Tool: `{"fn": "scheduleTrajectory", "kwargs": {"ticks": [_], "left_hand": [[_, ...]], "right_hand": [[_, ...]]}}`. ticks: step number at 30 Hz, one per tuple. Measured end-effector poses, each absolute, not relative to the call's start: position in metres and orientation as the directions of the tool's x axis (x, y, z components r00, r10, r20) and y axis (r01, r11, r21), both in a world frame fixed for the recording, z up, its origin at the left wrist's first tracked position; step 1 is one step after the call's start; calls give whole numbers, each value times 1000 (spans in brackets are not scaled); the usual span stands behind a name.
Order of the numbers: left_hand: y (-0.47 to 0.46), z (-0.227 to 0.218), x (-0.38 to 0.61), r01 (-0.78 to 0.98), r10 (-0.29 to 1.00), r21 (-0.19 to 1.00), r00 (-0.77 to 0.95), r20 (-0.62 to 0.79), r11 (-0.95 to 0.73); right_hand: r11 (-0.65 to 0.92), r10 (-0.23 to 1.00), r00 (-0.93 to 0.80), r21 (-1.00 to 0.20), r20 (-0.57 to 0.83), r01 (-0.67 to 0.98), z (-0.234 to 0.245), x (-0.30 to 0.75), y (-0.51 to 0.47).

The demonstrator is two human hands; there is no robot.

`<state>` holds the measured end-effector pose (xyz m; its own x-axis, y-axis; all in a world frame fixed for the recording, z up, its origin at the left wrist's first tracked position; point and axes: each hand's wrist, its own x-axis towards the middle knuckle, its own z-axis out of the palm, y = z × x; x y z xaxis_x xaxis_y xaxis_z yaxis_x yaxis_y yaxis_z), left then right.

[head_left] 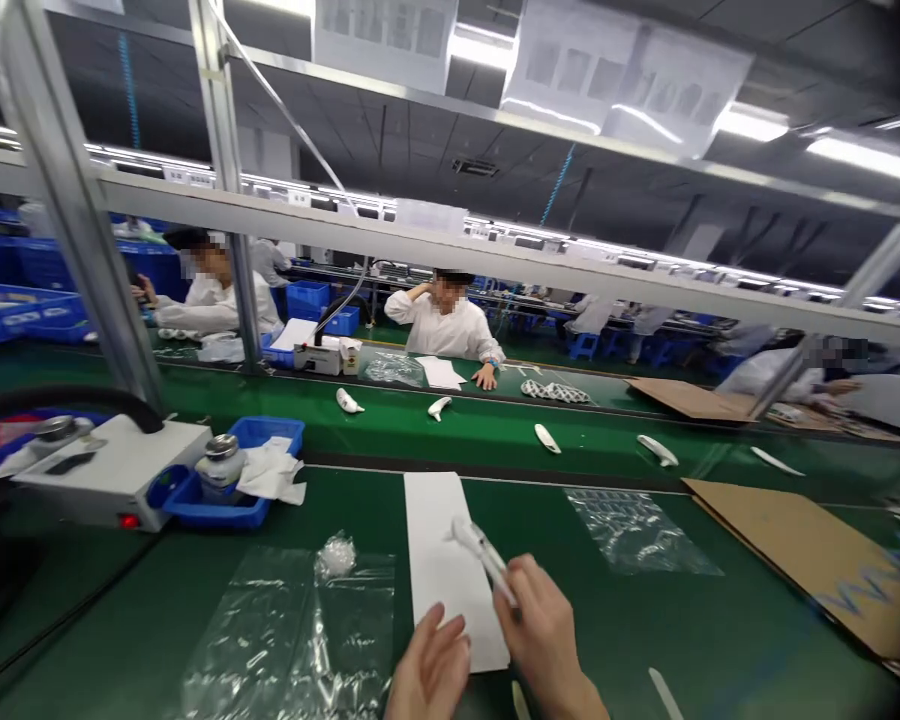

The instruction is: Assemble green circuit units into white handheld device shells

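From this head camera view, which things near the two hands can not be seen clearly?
- Left hand, head view: wrist cut off by the bottom edge; whether it presses the white sheet is unclear.
- Right hand: its fingers hide the lower end of the slim white tool.
- Small white pieces near the bottom edge: too small and blurred to identify.
- Clear plastic bag: its contents cannot be made out.

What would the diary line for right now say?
right hand: holds slim white tool | left hand: on white paper strip | nearby: plastic bag, blue tray, cardboard
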<state>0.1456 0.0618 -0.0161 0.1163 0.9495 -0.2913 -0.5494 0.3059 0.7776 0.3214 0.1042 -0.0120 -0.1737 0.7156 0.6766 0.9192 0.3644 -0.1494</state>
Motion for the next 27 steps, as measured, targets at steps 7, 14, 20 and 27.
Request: {"fn": "scheduleTrajectory", "kwargs": {"ticks": [7,14,20,27], "left_hand": [[76,0,123,-616,952,752,-12,-305,233],[65,3,109,-430,953,853,202,-228,295],[64,4,100,-293,947,913,233,-220,284],[60,18,88,-336,908,856,291,-302,393]], "right_hand": [[561,826,-342,-600,448,570,26,247,63],[265,927,-324,-941,189,209,54,235,95],[273,907,-385,-934,170,230,47,233,104],[578,810,-390,-704,438,412,38,217,90]]}}
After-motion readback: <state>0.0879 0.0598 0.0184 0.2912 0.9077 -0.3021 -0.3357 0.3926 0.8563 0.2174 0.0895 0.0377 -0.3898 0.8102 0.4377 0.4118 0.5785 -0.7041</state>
